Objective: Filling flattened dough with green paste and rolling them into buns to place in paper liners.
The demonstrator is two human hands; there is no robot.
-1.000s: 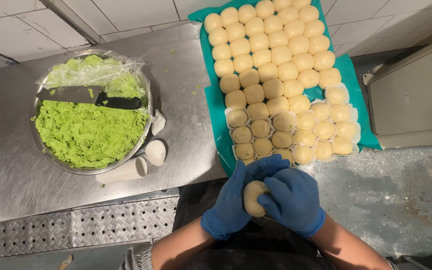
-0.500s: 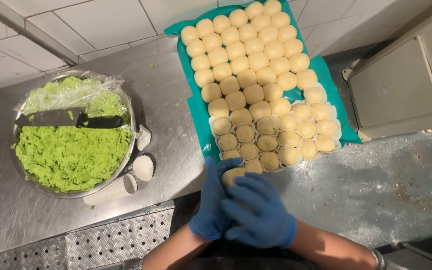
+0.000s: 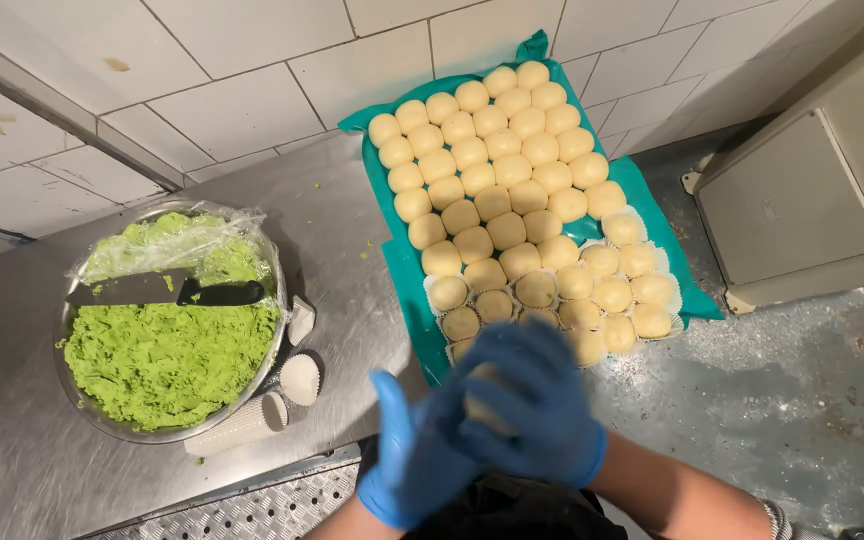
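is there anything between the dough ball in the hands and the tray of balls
Nothing visible does. The dough ball sits between the left hand and right hand, both blurred, right at the near edge of the teal-lined tray. Only finished balls in paper cups lie just beyond.

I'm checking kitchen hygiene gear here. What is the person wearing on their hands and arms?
Both the left hand and the right hand wear thin blue disposable gloves that end at the wrist. The forearms are bare, with no sleeves in view. A beaded band shows far up the right arm.
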